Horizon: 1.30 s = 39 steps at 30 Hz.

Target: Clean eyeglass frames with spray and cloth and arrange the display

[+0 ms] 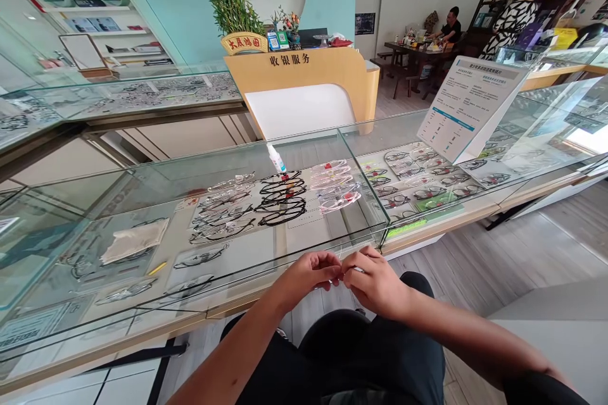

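Note:
My left hand and my right hand meet above my lap, just in front of the glass display case. Their fingers are pinched together around something small that is mostly hidden; a pale bit shows at the right fingers. On the glass top stands a small white spray bottle. A beige cloth lies on the glass at the left, with a yellow strip near it. Under the glass are rows of spectacles, among them black frames and pink frames.
A white printed sign stands on the counter at the right. Behind the case is a wooden cashier desk with a plant. Two people are at the back right, near a dark table.

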Motion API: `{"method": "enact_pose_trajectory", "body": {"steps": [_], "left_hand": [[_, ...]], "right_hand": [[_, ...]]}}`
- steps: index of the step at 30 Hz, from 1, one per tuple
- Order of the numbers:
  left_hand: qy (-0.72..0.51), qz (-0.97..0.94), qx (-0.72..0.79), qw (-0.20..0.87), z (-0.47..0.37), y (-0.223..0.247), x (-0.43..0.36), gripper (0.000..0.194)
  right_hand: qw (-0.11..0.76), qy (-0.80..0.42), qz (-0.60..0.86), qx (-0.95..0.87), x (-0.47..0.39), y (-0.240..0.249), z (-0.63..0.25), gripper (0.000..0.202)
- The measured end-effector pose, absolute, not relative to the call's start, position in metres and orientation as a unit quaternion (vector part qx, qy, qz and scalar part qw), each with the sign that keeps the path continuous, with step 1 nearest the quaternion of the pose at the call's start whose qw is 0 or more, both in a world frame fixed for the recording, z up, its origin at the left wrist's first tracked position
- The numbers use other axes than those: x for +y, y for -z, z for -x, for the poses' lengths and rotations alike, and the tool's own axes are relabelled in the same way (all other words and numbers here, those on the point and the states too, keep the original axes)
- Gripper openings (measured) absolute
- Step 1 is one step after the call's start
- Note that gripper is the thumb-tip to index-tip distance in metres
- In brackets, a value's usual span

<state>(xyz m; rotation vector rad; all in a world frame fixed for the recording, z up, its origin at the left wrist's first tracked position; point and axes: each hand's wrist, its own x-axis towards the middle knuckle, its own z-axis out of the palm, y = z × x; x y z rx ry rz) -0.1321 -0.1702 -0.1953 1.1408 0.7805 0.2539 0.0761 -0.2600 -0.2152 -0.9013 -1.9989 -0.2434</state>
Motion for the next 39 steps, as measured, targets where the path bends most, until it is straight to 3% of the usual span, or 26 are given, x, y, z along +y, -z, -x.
{"method": "enact_pose_trajectory", "body": {"steps": [7,17,20,24,27,29,34,39], "left_hand": [[-0.108,-0.467,0.358,0.801,0.123,0.202,-0.168,0.066],[-0.132,-0.533,0.341,0.763,0.106,0.185,-0.175,0.068],[-0.157,-0.669,0.331,0.646,0.099,0.168,-0.162,0.054],[-0.210,-0.883,0.346,0.237,0.078,0.138,-0.116,0.030],[-0.136,-0.921,0.355,0.080,0.054,0.129,-0.078,0.018],[-0.093,-0.924,0.367,0.047,0.041,0.131,-0.061,0.011],[-0.086,-0.917,0.385,0.057,0.037,0.137,-0.056,0.015],[-0.141,-0.927,0.328,0.113,0.085,0.098,-0.067,0.012]], "right_hand": [[0.477,0.075,0.381,-0.788,-0.261,0.218,-0.081,0.029],[0.505,0.086,0.416,-0.751,-0.264,0.210,-0.085,0.031],[0.511,0.070,0.445,-0.732,-0.267,0.204,-0.089,0.030],[0.527,0.054,0.475,-0.703,-0.276,0.199,-0.099,0.032],[0.530,0.052,0.493,-0.688,-0.286,0.198,-0.108,0.036],[0.523,0.045,0.504,-0.686,-0.293,0.196,-0.114,0.037],[0.486,0.040,0.520,-0.701,-0.313,0.178,-0.137,0.031],[0.406,0.073,0.490,-0.768,-0.318,0.127,-0.173,0.029]]}}
